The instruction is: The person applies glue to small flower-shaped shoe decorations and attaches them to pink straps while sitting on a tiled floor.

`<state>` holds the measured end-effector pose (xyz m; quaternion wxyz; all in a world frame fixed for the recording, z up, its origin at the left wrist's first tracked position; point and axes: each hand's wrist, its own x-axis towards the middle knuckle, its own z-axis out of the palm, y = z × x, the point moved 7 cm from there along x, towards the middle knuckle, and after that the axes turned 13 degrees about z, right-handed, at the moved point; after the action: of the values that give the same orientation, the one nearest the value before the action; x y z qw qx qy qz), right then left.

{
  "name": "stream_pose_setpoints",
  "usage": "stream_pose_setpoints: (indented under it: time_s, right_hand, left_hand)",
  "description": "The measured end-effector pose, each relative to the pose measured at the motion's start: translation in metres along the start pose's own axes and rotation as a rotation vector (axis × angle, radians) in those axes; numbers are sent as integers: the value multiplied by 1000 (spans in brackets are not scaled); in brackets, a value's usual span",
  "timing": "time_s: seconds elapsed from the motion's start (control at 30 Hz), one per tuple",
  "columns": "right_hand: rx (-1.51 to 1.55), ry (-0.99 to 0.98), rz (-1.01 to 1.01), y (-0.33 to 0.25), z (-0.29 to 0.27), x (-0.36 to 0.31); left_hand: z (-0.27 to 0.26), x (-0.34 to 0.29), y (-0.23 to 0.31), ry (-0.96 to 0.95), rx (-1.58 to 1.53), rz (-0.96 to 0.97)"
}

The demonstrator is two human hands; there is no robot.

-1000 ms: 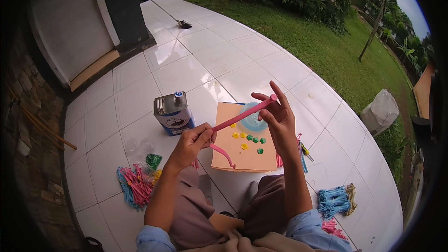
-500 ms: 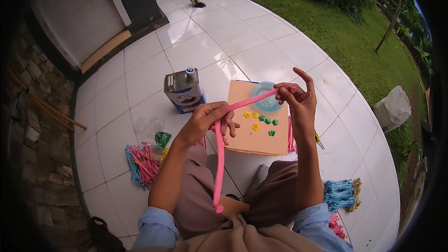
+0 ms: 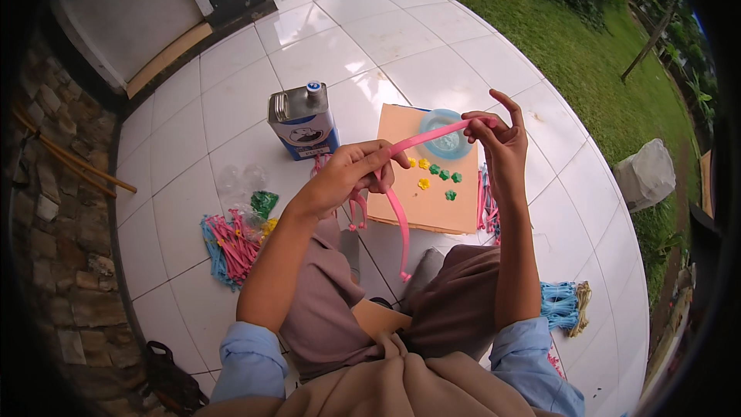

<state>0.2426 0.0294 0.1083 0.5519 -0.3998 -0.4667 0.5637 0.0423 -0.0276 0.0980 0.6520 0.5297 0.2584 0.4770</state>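
Note:
A long, soft pink strap (image 3: 431,137) with small knobs at its ends stretches between my hands above a cardboard sheet (image 3: 417,208). My left hand (image 3: 347,174) pinches it partway along, and the loose length hangs curved below the fingers. Thumb and fingers of my right hand (image 3: 498,139) grip the far end, with the index finger raised. On the cardboard lie several yellow flower pieces (image 3: 424,184) and green flower pieces (image 3: 444,175). A light blue bowl (image 3: 429,119) with pale contents sits at its far right corner. More pink shows under my left hand; whether it is held I cannot tell.
A blue-and-silver metal can (image 3: 305,123) stands left of the cardboard. Pink straps (image 3: 235,243), blue straps (image 3: 216,259) and a green pile (image 3: 264,202) in clear plastic lie at left. Bundled blue straps (image 3: 559,305) lie at right. A white sack (image 3: 644,174) stands near the grass.
Both hands have moved up a little in view, with the strap still between them. The hanging length has swung right and looks shorter below my left hand.

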Motion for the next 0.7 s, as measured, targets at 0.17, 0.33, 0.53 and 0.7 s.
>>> stream_pose_setpoints:
  time_s: [0.17,0.33,0.53,0.7]
  right_hand:
    - [-362,159,114,66,-34,19]
    - [-970,-258,54,133,-20,17]
    - [-1220,-302,321,176,-60,14]
    - [-1136,-334,228,179,-61,5]
  left_hand:
    - [-23,4,3,206,-121,222]
    - [-41,2,2,392,-260,223]
    - [-40,0,-10,414,-92,52]
    - [-27,5,-21,342,-65,-35]
